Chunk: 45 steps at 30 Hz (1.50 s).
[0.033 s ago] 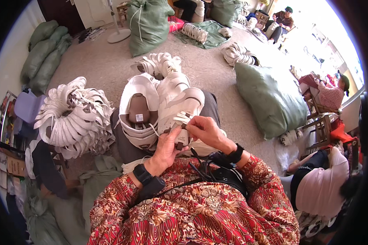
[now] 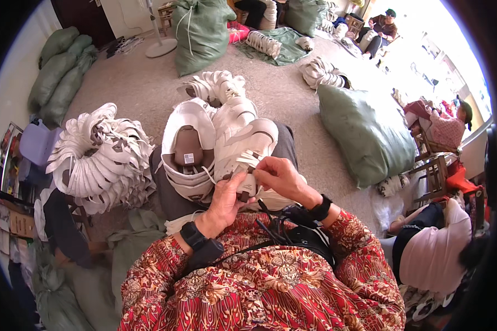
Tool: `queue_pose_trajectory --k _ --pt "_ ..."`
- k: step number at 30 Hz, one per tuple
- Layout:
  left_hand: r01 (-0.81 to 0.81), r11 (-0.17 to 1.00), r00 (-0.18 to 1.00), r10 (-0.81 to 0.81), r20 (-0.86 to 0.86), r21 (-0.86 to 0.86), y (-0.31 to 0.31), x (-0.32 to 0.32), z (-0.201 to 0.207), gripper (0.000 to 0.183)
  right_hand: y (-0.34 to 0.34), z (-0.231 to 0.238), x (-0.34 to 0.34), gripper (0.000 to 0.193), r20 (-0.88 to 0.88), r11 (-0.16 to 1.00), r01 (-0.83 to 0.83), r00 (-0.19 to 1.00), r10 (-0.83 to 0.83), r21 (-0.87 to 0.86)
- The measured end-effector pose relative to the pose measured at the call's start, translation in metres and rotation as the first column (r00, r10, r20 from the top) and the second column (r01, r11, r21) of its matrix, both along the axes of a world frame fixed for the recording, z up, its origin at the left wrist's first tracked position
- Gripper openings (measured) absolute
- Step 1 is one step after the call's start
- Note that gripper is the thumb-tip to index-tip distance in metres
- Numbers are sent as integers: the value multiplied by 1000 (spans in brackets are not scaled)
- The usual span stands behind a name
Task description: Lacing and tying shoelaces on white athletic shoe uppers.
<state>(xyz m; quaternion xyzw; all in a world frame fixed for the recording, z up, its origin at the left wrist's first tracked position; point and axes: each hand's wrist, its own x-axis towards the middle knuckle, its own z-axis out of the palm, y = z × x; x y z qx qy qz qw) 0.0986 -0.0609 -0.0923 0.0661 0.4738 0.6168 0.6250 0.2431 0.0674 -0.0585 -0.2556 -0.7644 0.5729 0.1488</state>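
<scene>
A white shoe upper point(image 2: 247, 186) with brown trim lies across my lap, toward my body. My left hand point(image 2: 224, 203) grips it from the left, thumb on top and fingers partly underneath. My right hand point(image 2: 281, 177) is closed in a pinch at the lacing area, beside a folded bunch of white shoelace point(image 2: 250, 158); the fingertips partly hide what they hold. Just beyond lies a row of nested white uppers point(image 2: 243, 129). To its left, another stack of uppers point(image 2: 190, 138) opens upward, showing a brown tongue with a small white label.
A large coiled pile of uppers point(image 2: 102, 157) stands at the left. Green sacks point(image 2: 364, 135) lie right, far and left. A purple plastic chair point(image 2: 37, 140) is at the left edge. Other people sit along the right side, one in a pink top point(image 2: 439, 248).
</scene>
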Motion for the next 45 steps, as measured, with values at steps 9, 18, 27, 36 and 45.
queue_pose_trajectory --k 9,18,27,36,45 --pt "-8 992 993 23 -119 125 -1 5 -8 25 2 -8 0 12 13 995 37 999 -39 88" --pt "129 977 927 -58 -370 170 4 6 -9 23 12 4 -10 9 -58 801 -25 996 74 598" --pt "107 979 939 -43 -342 172 -5 -4 -17 28 13 7 -30 18 124 704 -169 986 114 690" --pt "104 984 941 -50 -335 146 -2 -5 -19 25 11 63 -85 11 -303 924 52 950 70 378" --pt "180 971 945 -126 -303 157 3 -8 -13 27 46 32 -32 13 82 785 -328 938 337 525"
